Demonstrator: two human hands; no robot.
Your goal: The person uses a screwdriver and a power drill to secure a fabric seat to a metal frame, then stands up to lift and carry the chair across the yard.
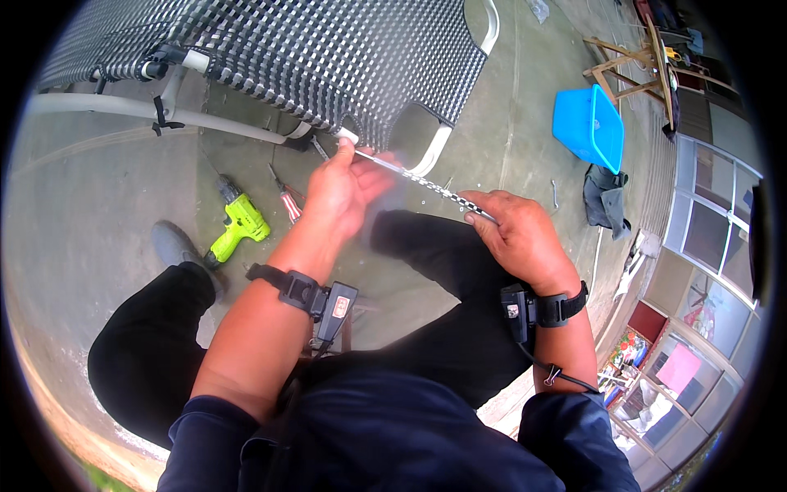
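A long thin strip (418,177), plain and pale at one end and black-and-white checked at the other, slants between my two hands. My right hand (523,234) is closed, pinching its checked end between thumb and fingers. My left hand (344,184) is at the pale end, thumb against a white tube end (348,135) of the seat frame. Its other fingers are stretched out and slightly blurred; whether it bears on the strip is unclear. Above my hands is the black-and-white woven seat (328,57) of a chair or lounger, with a gap in its near edge.
A lime-green cordless drill (238,225) lies on the concrete floor by my left foot. Beside it is a red-and-white-handled screwdriver (288,201). To the right are a small wrench (555,193), a blue plastic bin (578,131), a dark cloth (605,201) and a wooden stand (631,61).
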